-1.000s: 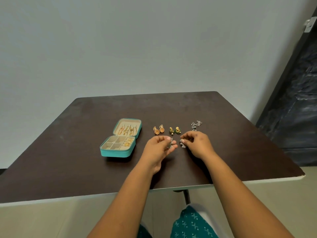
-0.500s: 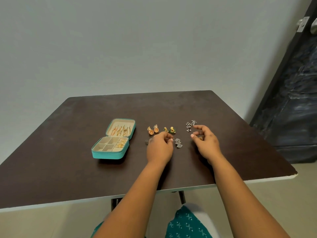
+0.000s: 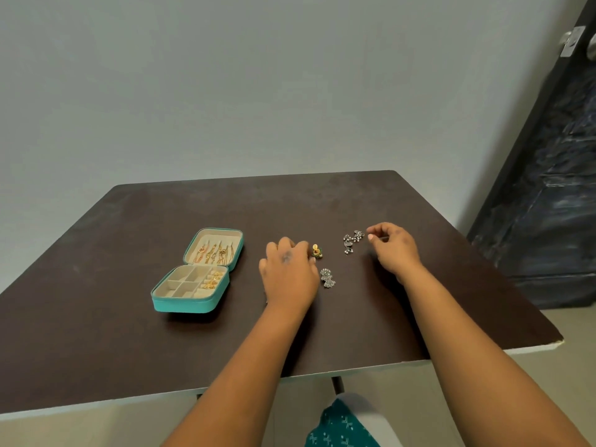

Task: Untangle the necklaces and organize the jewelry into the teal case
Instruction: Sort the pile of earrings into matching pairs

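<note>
I see a dark brown table (image 3: 322, 201) against a pale wall (image 3: 225, 85). A dark door (image 3: 548, 188) stands beyond its right edge.

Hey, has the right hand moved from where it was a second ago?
Yes. The right hand has moved right, away from the silver earring pair lying on the table, and now sits beside the silver cluster.

Your left hand (image 3: 288, 273) hides its fingertips and whatever lies beneath. Gold pieces in the teal case (image 3: 196, 271) too small to identify. Forearms cut off at the bottom edge.
</note>
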